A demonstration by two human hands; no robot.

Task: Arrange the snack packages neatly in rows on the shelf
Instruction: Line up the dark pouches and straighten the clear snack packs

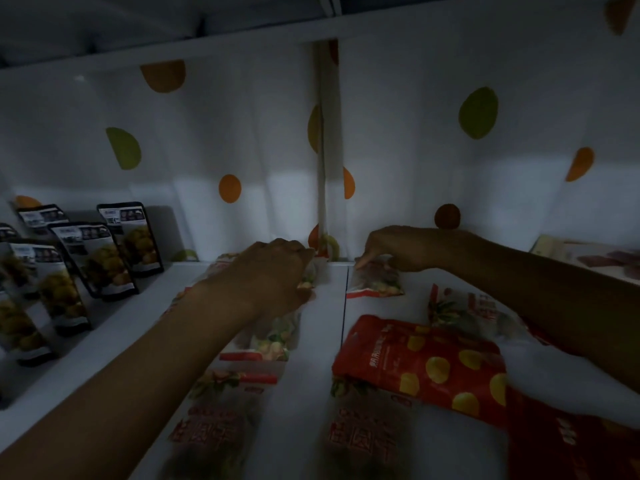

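Much is lost to dim light and blur, and the print on the packets cannot be read. The left hand (277, 271) is laid over the rear left packet (308, 276) at the back of the white shelf (322, 341). Its fingers are hidden, so a grip cannot be told. The rear right packet (377, 282) is pinched at its top edge by the right hand (394, 251). Six black pouches (93, 258) are counted upright at the left, some cut off by the frame. Two red bags (426, 365) are seen lying at the right, one cropped.
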